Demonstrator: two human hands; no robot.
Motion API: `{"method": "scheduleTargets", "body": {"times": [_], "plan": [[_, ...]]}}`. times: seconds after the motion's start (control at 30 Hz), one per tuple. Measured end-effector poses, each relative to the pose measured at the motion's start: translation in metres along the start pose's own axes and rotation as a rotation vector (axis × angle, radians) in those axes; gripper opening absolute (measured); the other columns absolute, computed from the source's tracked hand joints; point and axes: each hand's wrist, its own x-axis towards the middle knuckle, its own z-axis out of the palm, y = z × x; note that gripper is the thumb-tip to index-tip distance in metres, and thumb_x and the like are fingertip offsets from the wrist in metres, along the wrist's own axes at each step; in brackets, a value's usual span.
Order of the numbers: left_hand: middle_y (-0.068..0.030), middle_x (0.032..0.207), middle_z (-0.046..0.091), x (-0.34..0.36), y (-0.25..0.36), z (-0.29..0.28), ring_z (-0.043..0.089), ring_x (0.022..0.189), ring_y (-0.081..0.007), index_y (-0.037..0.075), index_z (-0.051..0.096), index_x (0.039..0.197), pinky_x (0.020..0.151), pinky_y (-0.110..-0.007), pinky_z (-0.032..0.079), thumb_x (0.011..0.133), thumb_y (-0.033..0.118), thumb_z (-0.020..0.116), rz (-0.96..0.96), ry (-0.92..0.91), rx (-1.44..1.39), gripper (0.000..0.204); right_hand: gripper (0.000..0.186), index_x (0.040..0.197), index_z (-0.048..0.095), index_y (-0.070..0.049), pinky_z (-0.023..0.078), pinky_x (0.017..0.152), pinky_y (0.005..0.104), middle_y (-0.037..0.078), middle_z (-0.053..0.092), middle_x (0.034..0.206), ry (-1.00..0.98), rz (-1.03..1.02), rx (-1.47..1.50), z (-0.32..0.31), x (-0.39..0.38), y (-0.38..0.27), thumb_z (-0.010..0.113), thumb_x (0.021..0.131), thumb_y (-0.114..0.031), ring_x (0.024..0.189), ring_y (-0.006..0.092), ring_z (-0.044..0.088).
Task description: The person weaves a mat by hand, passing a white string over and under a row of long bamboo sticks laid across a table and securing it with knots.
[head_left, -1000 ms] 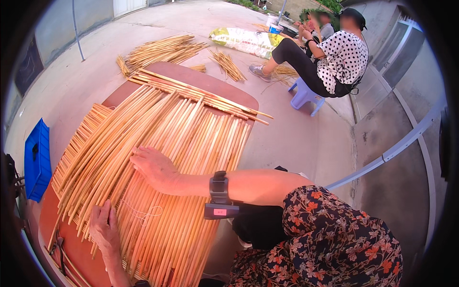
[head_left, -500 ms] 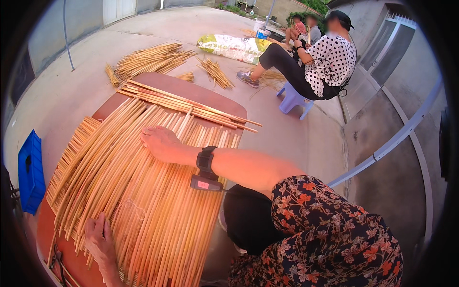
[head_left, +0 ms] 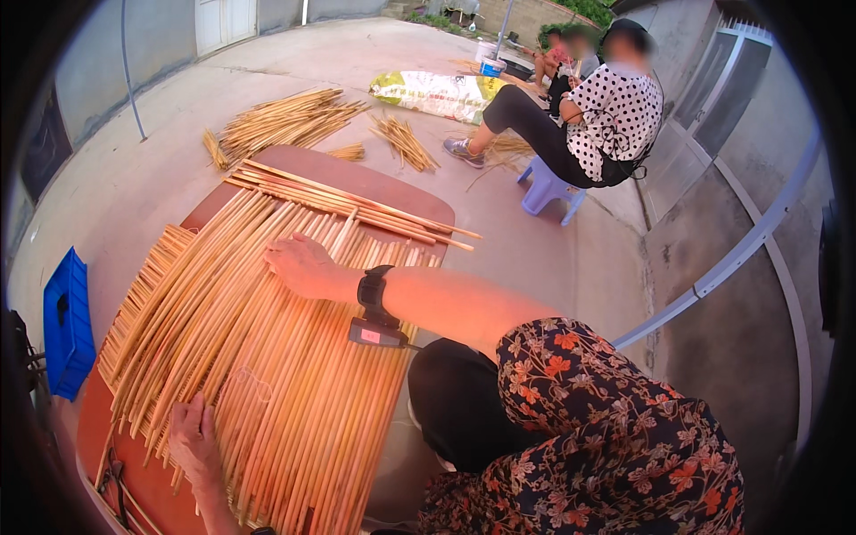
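A layer of long, straw-coloured stalks lies side by side, joined like a mat, on a reddish-brown board. More loose stalks lie across its left part. My right hand, with a black strap at the wrist, rests on the upper part of the stalks. Its fingers curl down over one; the fingertips are partly hidden. Lower left, my left hand has its thumb and fingers closed at the lower part of the stalks. A pale thread loops over the mat between my hands.
Several stalks lie crosswise at the board's far end. Dark-handled pliers or scissors are at lower left, near a blue crate. Stalk bundles and a sack lie beyond. A person sits on a purple stool.
The whole view has shifted slightly. My hands stay at nearly the same places on the stalks. The seated person's arm has moved a little.
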Motion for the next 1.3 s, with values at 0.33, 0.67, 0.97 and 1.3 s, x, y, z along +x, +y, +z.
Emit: {"method": "scheduleTargets", "body": {"times": [0.33, 0.67, 0.97, 1.3], "plan": [[-0.0147, 0.095, 0.062, 0.004, 0.007, -0.003, 0.065, 0.088, -0.0335, -0.003, 0.077, 0.126, 0.075, -0.046, 0.052, 0.097, 0.002, 0.075, -0.072, -0.048, 0.072, 0.03, 0.024, 0.127, 0.066, -0.004, 0.04, 0.128, 0.0507, 0.014, 0.063, 0.151, 0.135, -0.022, 0.11, 0.033, -0.003, 0.022, 0.057, 0.11, -0.018, 0.148, 0.0357, 0.054], [-0.01, 0.097, 0.069, -0.005, 0.016, 0.003, 0.07, 0.089, -0.0294, 0.005, 0.081, 0.122, 0.077, -0.041, 0.055, 0.099, 0.012, 0.079, -0.045, 0.085, 0.055, 0.024, 0.027, 0.13, 0.069, -0.006, 0.047, 0.119, 0.0452, 0.012, 0.069, 0.145, 0.15, -0.061, 0.096, -0.008, -0.011, 0.004, 0.059, 0.109, -0.019, 0.138, 0.0315, 0.061], [-0.007, 0.096, 0.07, -0.005, 0.017, 0.002, 0.07, 0.089, -0.0276, 0.01, 0.083, 0.119, 0.076, -0.04, 0.056, 0.097, 0.016, 0.082, -0.053, 0.104, 0.038, 0.023, 0.041, 0.152, 0.062, -0.008, 0.037, 0.13, 0.0452, 0.012, 0.057, 0.164, 0.011, -0.035, 0.053, 0.003, -0.011, -0.002, 0.055, 0.114, -0.021, 0.155, 0.0323, 0.047], [-0.0031, 0.091, 0.065, -0.005, 0.017, 0.0, 0.068, 0.086, -0.0252, 0.015, 0.083, 0.116, 0.068, -0.04, 0.055, 0.094, 0.02, 0.084, -0.022, 0.121, 0.051, 0.022, 0.03, 0.138, 0.068, -0.004, 0.059, 0.094, 0.0442, 0.017, 0.073, 0.127, 0.181, -0.162, 0.549, -0.043, -0.055, -0.123, 0.061, 0.112, -0.018, 0.111, 0.0337, 0.072]]}}
